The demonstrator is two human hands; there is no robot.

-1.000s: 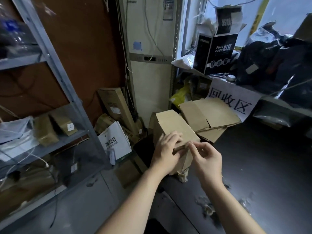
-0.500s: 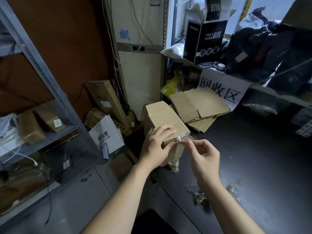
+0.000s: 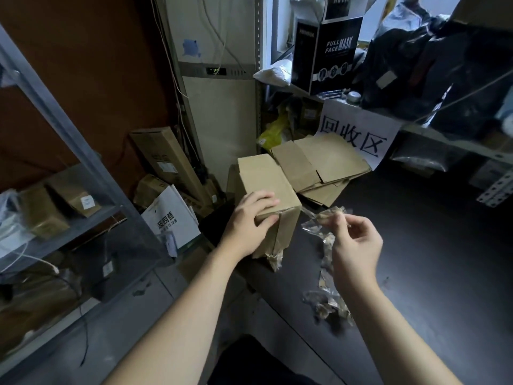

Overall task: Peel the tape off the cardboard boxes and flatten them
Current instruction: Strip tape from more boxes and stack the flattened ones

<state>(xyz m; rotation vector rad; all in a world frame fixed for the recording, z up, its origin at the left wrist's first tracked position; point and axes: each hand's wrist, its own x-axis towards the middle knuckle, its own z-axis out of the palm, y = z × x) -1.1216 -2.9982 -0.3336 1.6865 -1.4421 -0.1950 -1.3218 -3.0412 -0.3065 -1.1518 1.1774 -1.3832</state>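
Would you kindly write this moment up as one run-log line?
step: tape peel | left hand: grips cardboard box | right hand: pinches clear tape strip beside box | flattened boxes: piled behind | tape scraps: on dark tabletop

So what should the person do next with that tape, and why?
Probably drop it on the tape scraps below. The right hand pinches a peeled tape strip that looks almost clear of the cardboard box, which the left hand holds; crumpled tape clings to the box's lower end.

open dark tabletop (image 3: 430,259) right of upright box (image 3: 263,179), flattened cardboard stack (image 3: 327,162) behind, tape scraps (image 3: 329,304) nearer
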